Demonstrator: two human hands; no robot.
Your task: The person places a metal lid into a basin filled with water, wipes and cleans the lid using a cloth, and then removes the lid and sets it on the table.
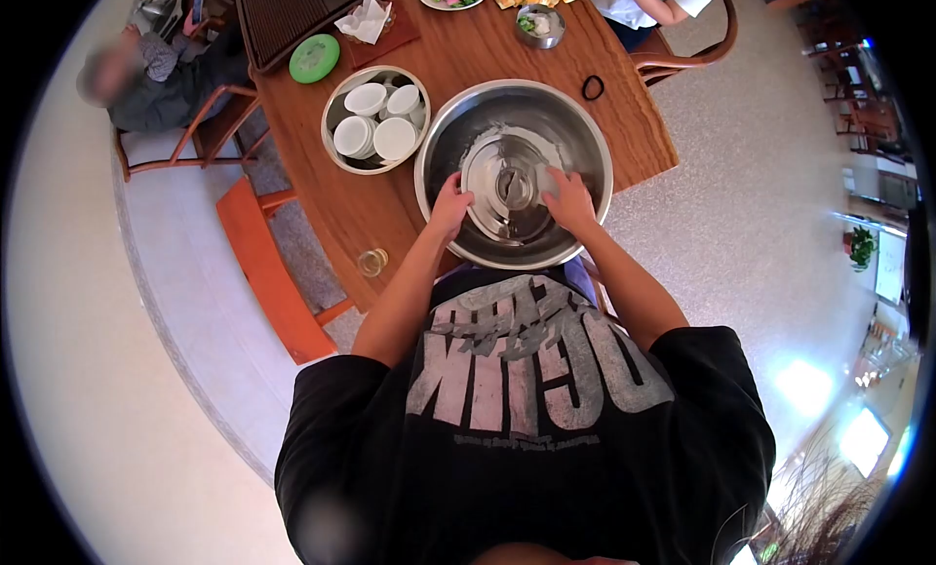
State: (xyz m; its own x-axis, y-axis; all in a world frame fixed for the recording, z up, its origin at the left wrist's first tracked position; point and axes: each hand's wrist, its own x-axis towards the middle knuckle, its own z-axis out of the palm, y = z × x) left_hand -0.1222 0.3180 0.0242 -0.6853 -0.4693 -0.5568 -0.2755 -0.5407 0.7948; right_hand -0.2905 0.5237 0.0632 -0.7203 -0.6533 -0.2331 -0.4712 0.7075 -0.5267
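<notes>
At the frame's centre, a shiny, round metal lid-like disc is gripped at opposite edges by the left hand and right hand, fingers part-curled. It is already set within the wide silver steel basin, not yet released; what work is left cannot be told.

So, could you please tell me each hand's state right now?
Left hand: fingers inside the metal basin; whether it grips anything cannot be told.
Right hand: also inside the basin; its grip cannot be told either.
</notes>
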